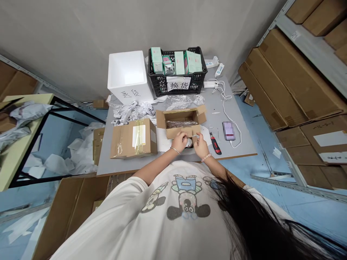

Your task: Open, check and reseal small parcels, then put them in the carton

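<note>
My left hand and my right hand are close together at the table's front. A thin pale strip runs between their pinched fingertips; its exact kind is too small to tell. Just below the strip, a round whitish object shows between the hands, partly hidden by them. Directly beyond my fingers stands an open cardboard box with its flaps spread and clear plastic wrap inside. A red and black utility knife lies to the right of my right hand.
On the left sits a taped carton, with crumpled packing behind it. A white foam box and a black crate of green-white boxes stand at the back. A phone with a charging cable lies right; shelved cartons stand beyond.
</note>
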Motion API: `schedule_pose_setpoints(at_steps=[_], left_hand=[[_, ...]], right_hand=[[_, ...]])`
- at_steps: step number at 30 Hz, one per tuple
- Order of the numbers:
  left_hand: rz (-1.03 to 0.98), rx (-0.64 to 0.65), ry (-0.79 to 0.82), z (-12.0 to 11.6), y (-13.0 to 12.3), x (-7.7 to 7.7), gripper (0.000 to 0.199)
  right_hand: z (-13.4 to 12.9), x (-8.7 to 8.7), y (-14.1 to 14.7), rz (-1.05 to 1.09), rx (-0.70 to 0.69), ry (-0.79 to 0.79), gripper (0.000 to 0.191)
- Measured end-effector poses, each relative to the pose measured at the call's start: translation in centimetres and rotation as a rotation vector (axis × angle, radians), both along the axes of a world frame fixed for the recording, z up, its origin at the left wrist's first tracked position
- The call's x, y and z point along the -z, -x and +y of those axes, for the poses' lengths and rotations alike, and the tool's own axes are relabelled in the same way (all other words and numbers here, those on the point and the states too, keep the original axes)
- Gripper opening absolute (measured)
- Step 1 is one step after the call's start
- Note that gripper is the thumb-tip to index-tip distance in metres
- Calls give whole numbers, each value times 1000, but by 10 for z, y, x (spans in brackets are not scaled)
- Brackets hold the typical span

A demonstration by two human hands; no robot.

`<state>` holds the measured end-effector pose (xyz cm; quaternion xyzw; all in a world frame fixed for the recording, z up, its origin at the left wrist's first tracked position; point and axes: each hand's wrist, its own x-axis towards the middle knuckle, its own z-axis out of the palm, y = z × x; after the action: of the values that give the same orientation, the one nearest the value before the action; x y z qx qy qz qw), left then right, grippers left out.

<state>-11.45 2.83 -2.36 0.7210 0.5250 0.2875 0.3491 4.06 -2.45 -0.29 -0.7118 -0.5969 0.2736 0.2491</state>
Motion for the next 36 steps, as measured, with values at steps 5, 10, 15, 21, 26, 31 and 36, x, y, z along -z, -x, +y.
schedule_pose_setpoints(at_steps=[5,10,15,21,26,31,36], left_hand=[[-47,100,10,-11,-2,-3,39],[-163,55,160,-5,4,4,50],[-179,72,211,-9,11,14,61],[-126,326,51,-25,11,22,96],[-72,240,11,-26,11,27,94],[-73,185,16,-24,14,27,81],[-104,155,31,-25,11,27,87]], right_hand=[[0,-5,-10,-104,-85,-48,34],[-2,-20,2,-307,-184,39,31],[4,-31,21,-402,-174,190,41],[18,-29,34,-461,-121,325,44],[15,-29,29,-472,-214,107,42],[8,-54,11,-288,-210,-118,50],[12,-85,-26,133,84,-186,44]])
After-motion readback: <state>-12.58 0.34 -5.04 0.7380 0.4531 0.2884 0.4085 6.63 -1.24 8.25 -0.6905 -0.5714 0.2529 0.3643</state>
